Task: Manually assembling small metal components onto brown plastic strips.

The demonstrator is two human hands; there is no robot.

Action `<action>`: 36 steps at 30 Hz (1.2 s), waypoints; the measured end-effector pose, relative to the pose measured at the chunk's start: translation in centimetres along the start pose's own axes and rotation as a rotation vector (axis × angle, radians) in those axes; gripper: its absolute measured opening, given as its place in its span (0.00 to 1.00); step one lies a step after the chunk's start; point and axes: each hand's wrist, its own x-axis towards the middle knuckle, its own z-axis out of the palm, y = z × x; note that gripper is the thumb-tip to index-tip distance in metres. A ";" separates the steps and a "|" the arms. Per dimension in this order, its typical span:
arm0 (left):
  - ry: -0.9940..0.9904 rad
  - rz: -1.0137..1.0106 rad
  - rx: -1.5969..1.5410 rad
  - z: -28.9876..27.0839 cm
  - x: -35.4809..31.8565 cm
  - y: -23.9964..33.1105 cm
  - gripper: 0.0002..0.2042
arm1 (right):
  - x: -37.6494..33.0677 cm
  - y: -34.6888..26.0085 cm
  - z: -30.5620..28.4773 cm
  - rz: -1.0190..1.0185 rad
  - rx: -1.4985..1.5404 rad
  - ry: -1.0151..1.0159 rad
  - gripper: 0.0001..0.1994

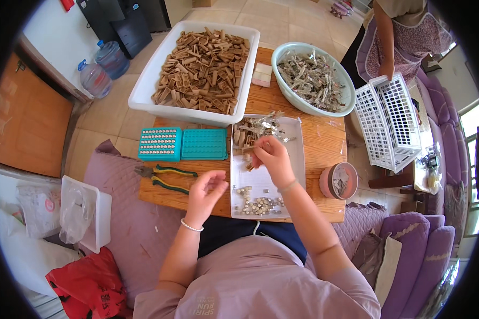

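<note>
My right hand (271,157) hovers over the white rectangular tray (297,175), its fingers pinched on a small brown strip at the edge of a pile of brown pieces and silvery wrappers (256,129). My left hand (206,192) floats just left of the tray with its fingers loosely curled; whether it holds anything is hidden. Several small round silvery pellets (258,206) lie at the tray's near end. The teal moulded box (182,144) lies open beside the tray, one half filled with pellets.
Green-handled pliers (165,177) lie on the wooden table (324,143). A large white tub of brown strips (199,69) and a pale green bowl of silvery scraps (313,78) stand behind. A round pink tin (339,181) sits right. Another person holds a white basket (387,120).
</note>
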 end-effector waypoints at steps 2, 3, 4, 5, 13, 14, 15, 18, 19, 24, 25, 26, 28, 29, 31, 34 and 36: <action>-0.123 0.058 -0.011 1.6 -0.1 0.6 0.22 | -2.9 -0.8 -0.1 0.267 0.643 -0.088 0.05; -0.164 0.095 -0.032 2.5 -0.3 0.9 0.24 | -4.6 -1.1 0.4 0.337 0.809 -0.121 0.05; -0.214 0.082 -0.153 3.2 -0.5 -0.1 0.25 | -6.0 -1.1 0.9 0.391 0.885 -0.200 0.04; -0.214 0.095 -0.178 4.5 -0.8 0.4 0.21 | -7.5 -0.9 1.1 0.429 0.902 -0.186 0.04; -0.161 -0.104 -0.473 6.3 -2.0 0.7 0.13 | -12.5 -1.1 -0.1 0.477 0.852 -0.224 0.07; -0.158 -0.086 -0.532 5.9 -1.8 0.8 0.14 | -12.7 -0.8 -0.5 0.471 0.812 -0.247 0.07; -0.157 -0.089 -0.536 5.5 -1.6 1.0 0.14 | -12.9 -0.5 -1.1 0.464 0.770 -0.262 0.07; -0.125 -0.079 -0.527 4.7 -1.1 1.1 0.15 | -13.3 -0.5 -2.2 0.465 0.771 -0.188 0.06; -0.106 -0.082 -0.529 4.7 -1.0 1.3 0.15 | -13.4 -0.5 -2.5 0.468 0.782 -0.176 0.06; -0.104 -0.091 -0.479 4.4 -0.9 1.4 0.16 | -13.6 -0.8 -2.7 0.430 0.819 -0.127 0.06; -0.104 -0.090 -0.476 4.4 -0.9 1.4 0.16 | -13.6 -0.8 -2.7 0.423 0.825 -0.139 0.06; -0.103 -0.089 -0.473 4.6 -0.8 1.5 0.16 | -13.7 -0.8 -2.7 0.416 0.831 -0.152 0.06; -0.094 -0.111 -0.428 4.9 -0.7 1.8 0.16 | -13.7 -0.2 -2.8 0.413 0.836 -0.149 0.06; -0.084 -0.111 -0.438 4.8 -0.6 1.8 0.16 | -13.8 0.2 -2.8 0.396 0.858 -0.169 0.06; -0.083 -0.103 -0.441 4.7 -0.5 1.8 0.16 | -14.1 0.3 -3.2 0.369 0.884 -0.185 0.06; -0.069 -0.088 -0.463 4.8 -0.2 2.0 0.16 | -14.4 0.3 -3.7 0.389 0.888 -0.160 0.07; -0.069 -0.089 -0.462 5.1 0.0 2.1 0.16 | -14.5 0.5 -4.0 0.384 0.888 -0.150 0.07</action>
